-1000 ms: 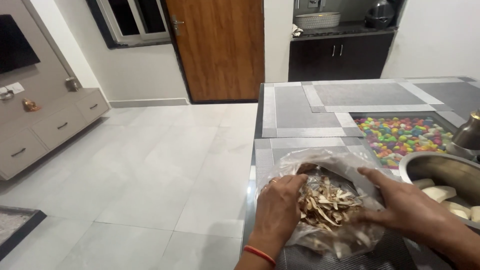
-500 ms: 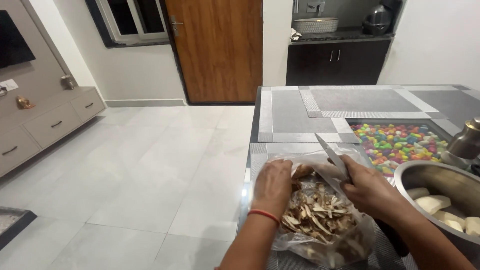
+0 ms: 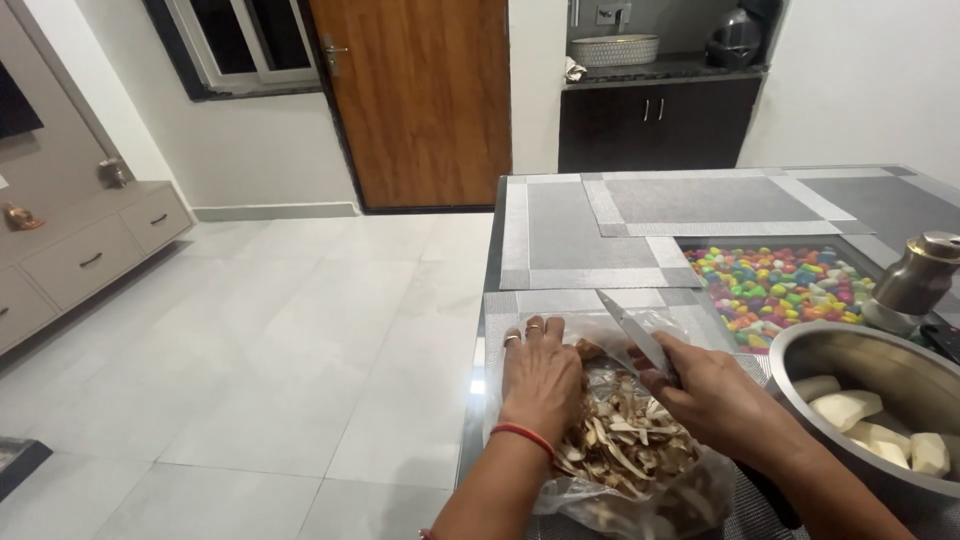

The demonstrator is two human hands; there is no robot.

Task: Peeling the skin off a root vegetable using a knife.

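Observation:
A clear plastic bag (image 3: 640, 500) lies on the table's near left corner with a heap of brown vegetable peels (image 3: 620, 445) on it. My left hand (image 3: 541, 375) lies flat, fingers spread, on the bag's left edge beside the peels; it has rings and a red thread at the wrist. My right hand (image 3: 712, 395) grips a knife (image 3: 634, 334) whose blade points up and away over the bag's far edge. A steel bowl (image 3: 800, 345) with white peeled vegetable pieces (image 3: 850, 408) stands just right of my right hand.
The table (image 3: 570, 225) carries grey placemats and an inset panel of coloured pebbles (image 3: 780, 280). A metal pot (image 3: 915, 280) stands behind the bowl. To the left lie a tiled floor (image 3: 300, 330), a drawer unit, a wooden door (image 3: 420, 100) and a dark cabinet.
My right hand, empty one second ago, now holds the knife over the bag. My left hand has moved from the peels to lie flat on the bag's left edge.

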